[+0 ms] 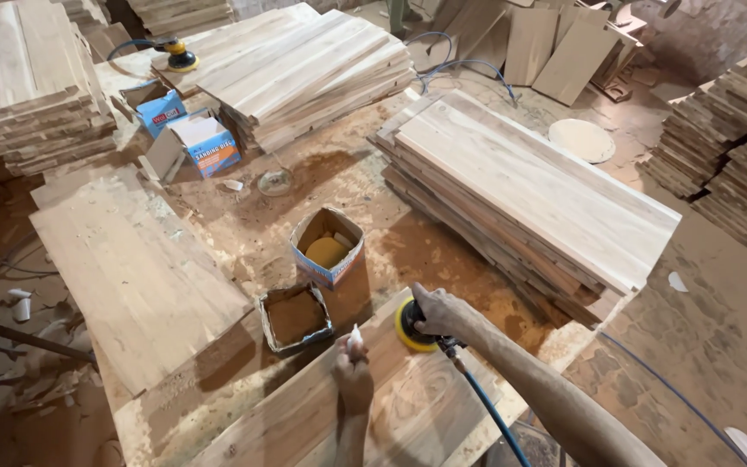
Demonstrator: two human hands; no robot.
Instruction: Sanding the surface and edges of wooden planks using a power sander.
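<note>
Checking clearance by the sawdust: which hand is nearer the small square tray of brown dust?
Left. The left hand sits just right of the dust tray, near its corner. The right hand grips the yellow sander farther right.

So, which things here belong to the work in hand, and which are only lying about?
In use:
- right hand on yellow round sander
- left hand holding small white tube
- pale wooden board under both

Lying about:
- second yellow sander
- blue cardboard boxes
- stacked planks
</note>
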